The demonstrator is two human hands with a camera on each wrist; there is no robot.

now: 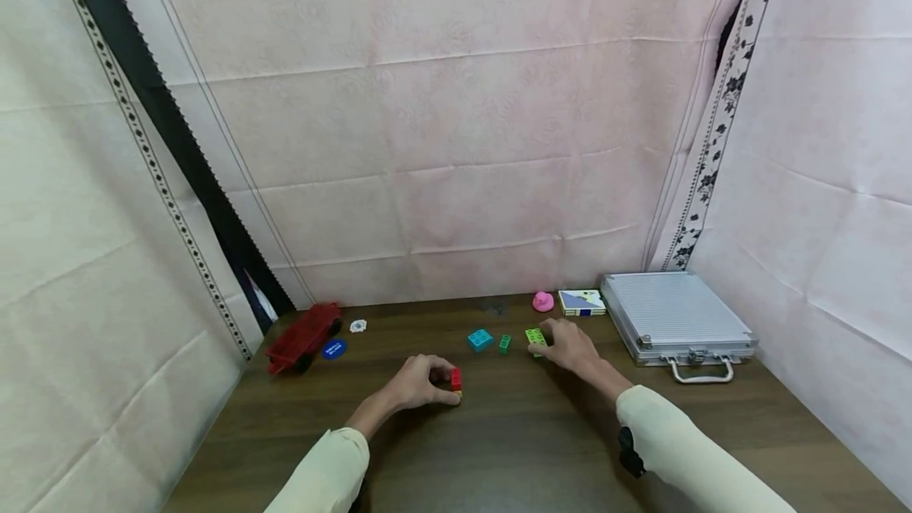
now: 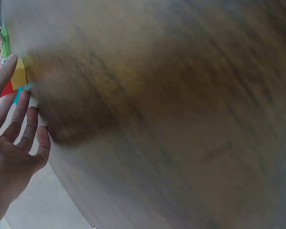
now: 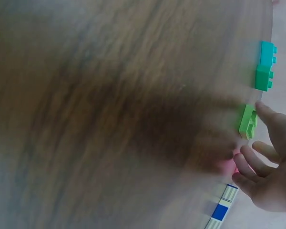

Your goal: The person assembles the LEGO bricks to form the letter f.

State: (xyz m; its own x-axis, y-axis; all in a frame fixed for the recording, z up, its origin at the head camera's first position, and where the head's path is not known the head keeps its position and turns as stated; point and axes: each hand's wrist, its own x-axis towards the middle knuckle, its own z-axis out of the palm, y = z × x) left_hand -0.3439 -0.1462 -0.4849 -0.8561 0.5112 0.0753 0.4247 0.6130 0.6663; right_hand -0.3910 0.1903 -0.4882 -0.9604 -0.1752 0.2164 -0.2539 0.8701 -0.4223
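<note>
My left hand [image 1: 422, 383] pinches a red toy brick [image 1: 456, 378] between thumb and fingertips, near the middle of the table. A yellow brick [image 2: 19, 75] sits against the red one, low at its underside. To the right, my right hand [image 1: 568, 345] has its thumb and index finger at opposite ends of a lime green studded brick [image 1: 533, 336]. Its other fingers are spread past the brick in the right wrist view. Between the hands, farther back, lie a blue brick [image 1: 480, 340] and a small green brick [image 1: 505, 343].
A pink rubber duck [image 1: 543, 302] and a flat box [image 1: 582, 302] stand behind my right hand. A silver case [image 1: 677, 315] lies at the right. On the left are a red toy car [image 1: 305, 337], a blue disc [image 1: 334, 349] and a white tag [image 1: 359, 326]. Cloth hangs around the table.
</note>
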